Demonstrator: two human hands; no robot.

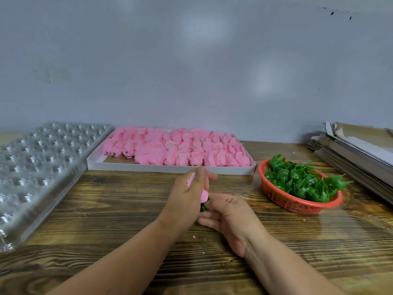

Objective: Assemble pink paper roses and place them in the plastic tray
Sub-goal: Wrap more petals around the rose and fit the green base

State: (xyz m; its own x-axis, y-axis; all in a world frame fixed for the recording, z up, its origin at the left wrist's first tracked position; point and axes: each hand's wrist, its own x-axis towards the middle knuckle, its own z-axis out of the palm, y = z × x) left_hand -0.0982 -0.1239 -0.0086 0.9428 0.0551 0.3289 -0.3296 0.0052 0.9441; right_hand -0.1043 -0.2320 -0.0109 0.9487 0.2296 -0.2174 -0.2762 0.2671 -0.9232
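Head view, and both hands meet over the middle of the tabletop, well in from its near edge. Left hand [187, 194] comes in from the near left, fingers curled round a pink paper rose [204, 194], thumb up top. Right hand [228, 211] sits just beside it, palm turned in, fingers loosely curled toward the green base [203, 206] under the bloom (whether they actually pinch it, I cannot tell).

The risk, as I judge it: squeeze too hard and the petals crush, or the base goes on crooked and drops off on the way over.

Further back, the red basket [276, 199] of green calyxes [302, 182] is by the right edge, and the white box [170, 168] of pink blooms [176, 147] lines the far edge. Plastic tray [40, 158] waits along the left edge, its cups unfilled.
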